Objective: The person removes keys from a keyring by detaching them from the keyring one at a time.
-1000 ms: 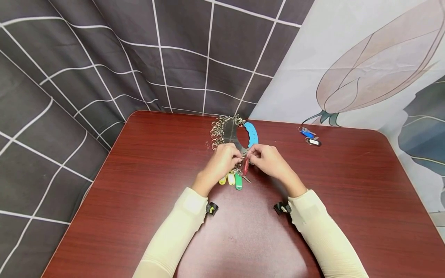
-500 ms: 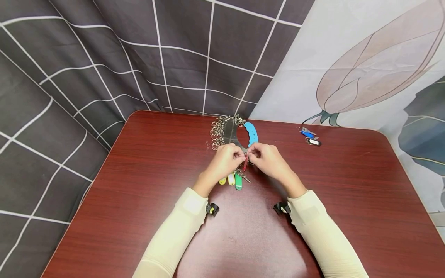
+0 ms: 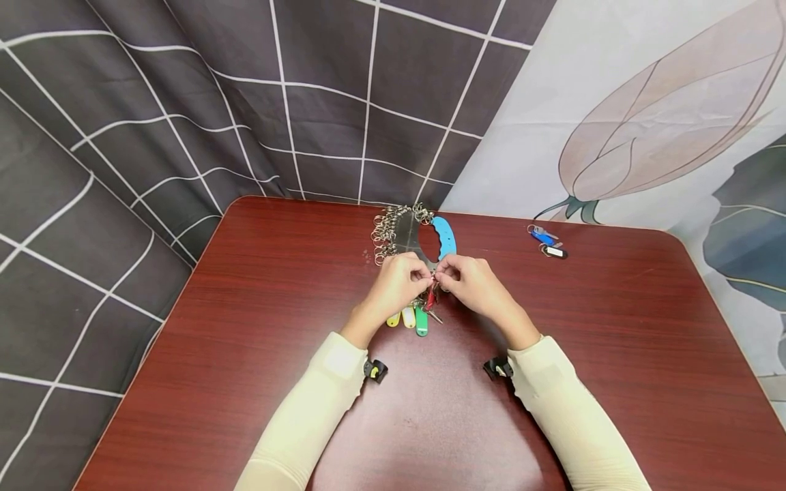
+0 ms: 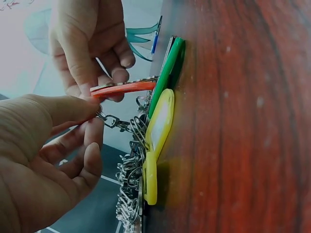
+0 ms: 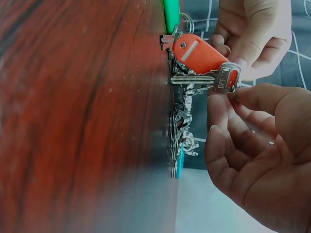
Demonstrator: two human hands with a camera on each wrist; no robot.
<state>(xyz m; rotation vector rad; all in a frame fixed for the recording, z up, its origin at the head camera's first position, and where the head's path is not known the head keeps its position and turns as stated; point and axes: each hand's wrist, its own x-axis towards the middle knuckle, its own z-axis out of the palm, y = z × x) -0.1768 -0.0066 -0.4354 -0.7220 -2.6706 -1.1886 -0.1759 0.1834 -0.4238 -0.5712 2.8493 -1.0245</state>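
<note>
My left hand [image 3: 399,276] and right hand [image 3: 469,279] meet fingertip to fingertip at the near end of a grey metal key-holder plate [image 3: 406,235] with a blue grip [image 3: 446,235]. Between left thumb and forefinger is a small ring joined to a swivel clasp [image 4: 114,122]. My right thumb and forefinger pinch a key ring [image 5: 235,93], from which a silver key [image 5: 224,78] hangs beside a red key tag [image 5: 199,52]. Fingertips partly hide the rings. Just below lie a green tag [image 3: 421,322] and yellow tags [image 3: 409,316].
Several clasps and rings [image 3: 383,235] line the plate's left edge. Toward the back right of the brown table [image 3: 276,273] lie a blue key tag [image 3: 543,236] with keys and a black tag [image 3: 555,252]. Curtains [image 3: 319,116] rise behind the table.
My left fingertips have edged right, closer to the right ones. The red tag has turned and hangs slightly further left and lower. The other tags stay put.
</note>
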